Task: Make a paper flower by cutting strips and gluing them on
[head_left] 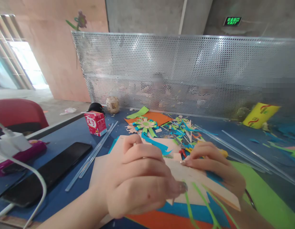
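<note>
Left hand (pixel 135 178) grip closed on beige card (pixel 197 181), w/ right hand (pixel 214 165) pinching its top edge. Phone (pixel 49 171) & red carton (pixel 96 123) lie left on table (pixel 66 140).

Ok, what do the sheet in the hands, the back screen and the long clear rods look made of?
The beige sheet, gripped by the left hand and right hand, looks like matte craft paper or thin card: it bends and has cleanly cut edges. The screen seems perforated metal, grey and shiny. The rods look translucent plastic, possibly glue sticks.
</note>
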Demonstrator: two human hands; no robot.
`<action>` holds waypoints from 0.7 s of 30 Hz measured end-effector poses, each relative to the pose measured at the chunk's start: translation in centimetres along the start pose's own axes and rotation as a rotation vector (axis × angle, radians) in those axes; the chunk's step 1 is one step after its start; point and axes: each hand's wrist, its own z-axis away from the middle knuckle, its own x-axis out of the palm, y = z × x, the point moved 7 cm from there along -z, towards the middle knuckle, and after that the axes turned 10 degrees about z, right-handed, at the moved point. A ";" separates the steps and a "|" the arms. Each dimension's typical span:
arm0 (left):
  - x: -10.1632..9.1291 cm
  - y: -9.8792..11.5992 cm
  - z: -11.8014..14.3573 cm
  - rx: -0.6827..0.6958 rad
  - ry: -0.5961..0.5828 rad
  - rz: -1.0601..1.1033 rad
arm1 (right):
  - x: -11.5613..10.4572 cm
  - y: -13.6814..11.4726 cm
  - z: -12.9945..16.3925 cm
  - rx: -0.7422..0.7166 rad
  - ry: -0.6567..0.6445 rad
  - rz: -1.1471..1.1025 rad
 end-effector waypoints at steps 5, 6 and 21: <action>0.6 0.7 -0.4 0.152 0.003 0.020 | -0.1 0.1 -0.1 0.017 0.010 -0.008; 0.5 0.6 -0.4 0.153 0.013 0.029 | -0.1 0.1 -0.1 0.019 0.011 -0.010; 2.4 -7.7 0.2 -0.605 0.089 0.604 | 1.7 5.1 3.0 0.726 -0.005 0.022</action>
